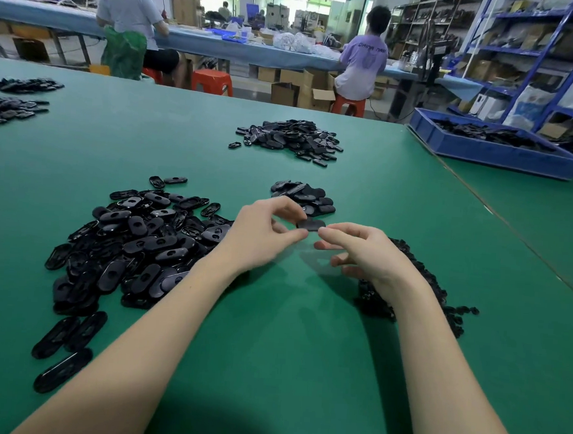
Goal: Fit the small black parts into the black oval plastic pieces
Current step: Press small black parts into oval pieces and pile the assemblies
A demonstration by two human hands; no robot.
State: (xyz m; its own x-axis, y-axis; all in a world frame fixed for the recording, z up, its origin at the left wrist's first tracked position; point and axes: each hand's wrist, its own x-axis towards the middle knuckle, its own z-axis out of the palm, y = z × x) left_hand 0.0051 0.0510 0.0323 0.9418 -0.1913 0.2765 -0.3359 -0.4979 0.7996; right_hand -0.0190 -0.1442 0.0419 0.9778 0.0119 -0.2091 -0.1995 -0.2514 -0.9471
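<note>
Holding one black oval piece [311,224] between them, both hands hover just above the green table [396,203], forearms reaching in from the bottom edge and converging toward the centre.

Far left: two flat heaps of black parts [14,98] near the table edge. Left of centre: large pile of oval pieces [136,241], several loose ones trailing toward the near edge.

Left hand [260,238]: wrist bent slightly, back of hand toward camera, fingers curled; thumb and fingertips pinch the left end of the held oval piece. Right hand [360,251]: index finger and thumb extended left and pinched together at the right end of the same piece, remaining fingers curled under the palm. Cannot tell whether a small part sits between those fingertips. The piece is blurred.

Just behind the hands: small stack of oval pieces [304,197]. Farther back, centre: another heap [291,140]. Under and right of the right forearm: pile of small black parts [419,278]. Far right: blue bin [483,151] holding more black parts. Two people sit at a bench beyond the table.
</note>
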